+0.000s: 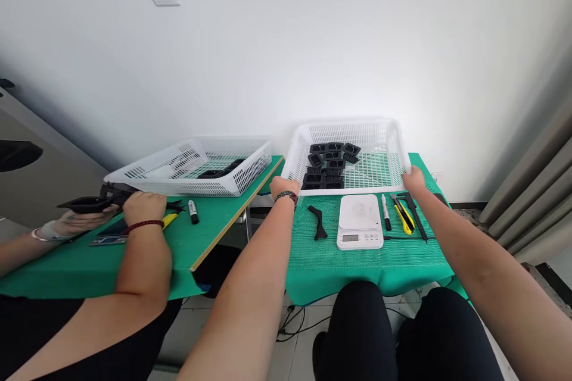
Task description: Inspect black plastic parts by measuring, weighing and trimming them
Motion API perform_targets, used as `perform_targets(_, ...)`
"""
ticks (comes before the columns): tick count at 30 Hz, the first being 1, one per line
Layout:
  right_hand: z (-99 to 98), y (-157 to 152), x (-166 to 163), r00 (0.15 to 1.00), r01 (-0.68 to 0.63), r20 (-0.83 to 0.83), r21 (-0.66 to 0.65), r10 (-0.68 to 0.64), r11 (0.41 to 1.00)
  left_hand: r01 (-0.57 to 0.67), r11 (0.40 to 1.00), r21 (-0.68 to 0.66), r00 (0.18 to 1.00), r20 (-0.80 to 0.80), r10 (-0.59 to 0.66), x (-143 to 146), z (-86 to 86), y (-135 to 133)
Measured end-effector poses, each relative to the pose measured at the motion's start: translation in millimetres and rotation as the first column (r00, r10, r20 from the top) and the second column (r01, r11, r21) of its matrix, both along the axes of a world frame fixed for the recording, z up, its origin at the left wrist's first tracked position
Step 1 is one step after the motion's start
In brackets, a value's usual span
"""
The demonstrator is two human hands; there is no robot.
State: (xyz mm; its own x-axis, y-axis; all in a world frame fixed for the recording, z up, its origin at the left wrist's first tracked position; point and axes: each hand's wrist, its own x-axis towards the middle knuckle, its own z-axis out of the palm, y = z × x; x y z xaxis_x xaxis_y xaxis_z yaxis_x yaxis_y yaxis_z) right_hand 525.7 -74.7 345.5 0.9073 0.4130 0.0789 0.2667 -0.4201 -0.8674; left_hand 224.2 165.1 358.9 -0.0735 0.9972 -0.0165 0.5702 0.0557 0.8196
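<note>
Hands on the white basket (379,131), one at each near corner: left hand (283,187) curled shut over the left rim, right hand (413,180) clamped on the right rim. Arms stretched straight forward, wrists low, beaded bracelet on the left. Basket tilted up at the far edge of the desk (366,265), black parts (331,164) heaped inside. Just in front: scale (360,221), marker (385,212), yellow knife (403,215). Leftward, a co-worker's hands (143,207) at a second basket (196,166).

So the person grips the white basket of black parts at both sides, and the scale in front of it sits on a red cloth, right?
Not quite: the head view shows the cloth is green, not red. Left hand and right hand do grip the white basket of black parts, scale in front.
</note>
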Motion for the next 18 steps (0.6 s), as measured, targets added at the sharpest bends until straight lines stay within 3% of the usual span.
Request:
perform_targets(6,37.3,-63.7,-25.8,0.999,-0.017,0.040,0.202,0.009,0.979,-0.003,0.995,0.102,0.988,0.152,-0.013,-29.9,36.1,-31.0)
perform_targets(12,78.2,-97.9,-27.8,0.996,0.051,-0.081,0.156,-0.039,0.986,0.064,0.998,-0.013,0.965,0.257,-0.059,-23.7,65.5,-44.6)
perform_targets(15,86.2,-112.1,-35.0,0.992,0.051,-0.117,0.118,-0.038,0.992,0.103,0.990,-0.101,0.946,0.317,-0.066,-25.9,64.9,-49.6)
perform_targets(18,96.6,-129.2,-46.3,0.996,0.066,-0.074,0.100,-0.058,0.993,0.124,0.978,-0.169,0.923,0.381,-0.051,-29.9,49.5,-59.9)
